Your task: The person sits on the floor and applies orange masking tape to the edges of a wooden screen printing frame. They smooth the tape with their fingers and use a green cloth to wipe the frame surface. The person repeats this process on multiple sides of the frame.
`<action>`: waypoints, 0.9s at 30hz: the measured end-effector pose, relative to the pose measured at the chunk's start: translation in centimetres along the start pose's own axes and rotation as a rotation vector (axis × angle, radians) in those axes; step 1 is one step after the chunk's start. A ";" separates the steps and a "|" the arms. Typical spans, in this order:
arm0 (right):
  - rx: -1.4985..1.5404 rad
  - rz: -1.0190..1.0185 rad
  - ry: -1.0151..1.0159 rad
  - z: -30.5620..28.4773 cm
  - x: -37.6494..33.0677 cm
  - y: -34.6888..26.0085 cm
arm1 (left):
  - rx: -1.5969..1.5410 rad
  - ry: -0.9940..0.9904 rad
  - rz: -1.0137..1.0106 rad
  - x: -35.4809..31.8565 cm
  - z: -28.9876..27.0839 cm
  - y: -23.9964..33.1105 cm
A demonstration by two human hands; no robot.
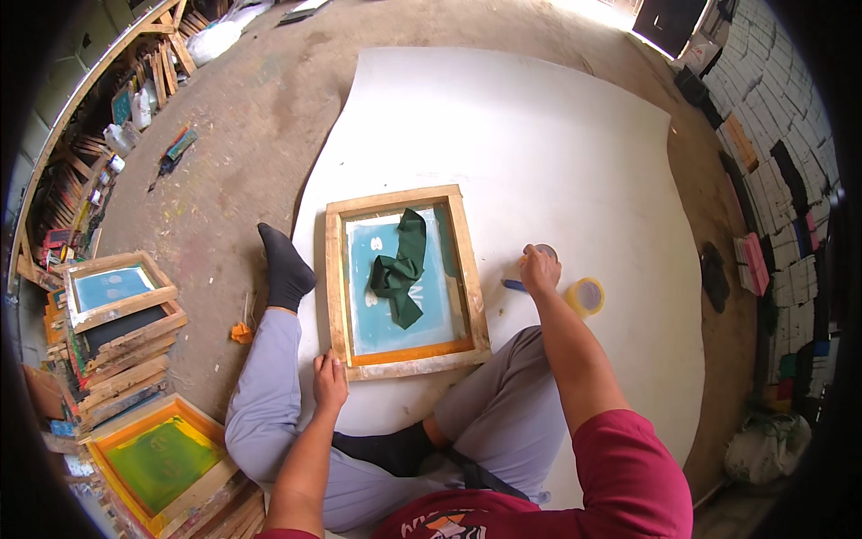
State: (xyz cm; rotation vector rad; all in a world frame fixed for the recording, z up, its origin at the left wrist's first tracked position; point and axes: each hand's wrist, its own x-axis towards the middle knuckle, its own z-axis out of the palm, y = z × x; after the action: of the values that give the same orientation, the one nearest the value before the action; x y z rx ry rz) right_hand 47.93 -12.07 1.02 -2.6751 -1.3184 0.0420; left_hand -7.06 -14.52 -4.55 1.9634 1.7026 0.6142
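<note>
In front of me a wooden screen-printing frame [339, 269] lies flat, its mesh light blue with pale printed marks. A crumpled strip of dark green tape [410, 260] rests on the mesh. My left hand [330, 381] is closed on the frame's near left corner. To the right of the frame, my right hand [540, 269] has its fingers curled down on a brownish roll of tape [546, 249], partly hidden by the hand. Beside that hand lies a small blue tool [514, 285], too small to name. A yellow roll of tape [600, 296] sits just nearer, next to my forearm.
A large white sheet [593, 180] covers the floor under the frame. Wooden screens [126, 377] are stacked at the left, with a yellow-green screen [162, 458] nearer. White stacked blocks [763, 117] line the right side. My socked foot [287, 265] is left of the frame.
</note>
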 end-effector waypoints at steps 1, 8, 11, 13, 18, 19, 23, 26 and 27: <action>0.003 -0.007 -0.008 0.2 0.2 0.0 | 0.006 0.005 0.001 0.0 0.1 -0.3; 0.259 0.018 0.040 -1.4 0.0 -0.7 | -0.037 0.020 -0.008 0.1 0.1 -0.3; 0.926 0.090 -0.129 -5.8 -1.6 -3.2 | -0.077 0.102 -0.057 0.8 -1.0 -0.3; 1.179 0.112 -0.207 -6.6 -2.0 -3.0 | -0.094 0.168 0.024 2.8 -1.5 1.5; 1.524 -0.030 -0.434 -10.9 -7.3 -10.0 | -0.491 0.129 0.221 7.6 -6.3 11.0; 1.462 -0.045 -0.492 -13.2 -8.9 -11.6 | -0.539 0.058 0.277 8.2 -7.3 13.6; 1.402 -0.108 -0.562 -15.7 -13.3 -15.8 | -0.515 -0.114 0.571 8.7 -11.8 23.1; 1.473 -0.203 -0.654 -17.3 -15.9 -19.4 | -0.328 -0.137 0.644 7.9 -14.4 24.8; 1.425 -0.248 -0.632 -17.1 -16.0 -20.0 | -0.299 -0.170 0.658 7.9 -14.8 25.0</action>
State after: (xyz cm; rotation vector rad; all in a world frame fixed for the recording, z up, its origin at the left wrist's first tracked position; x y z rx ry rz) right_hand 24.06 -14.94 20.22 -1.2681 -1.0221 1.2974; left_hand 4.52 -8.91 22.71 2.2552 0.7843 0.8344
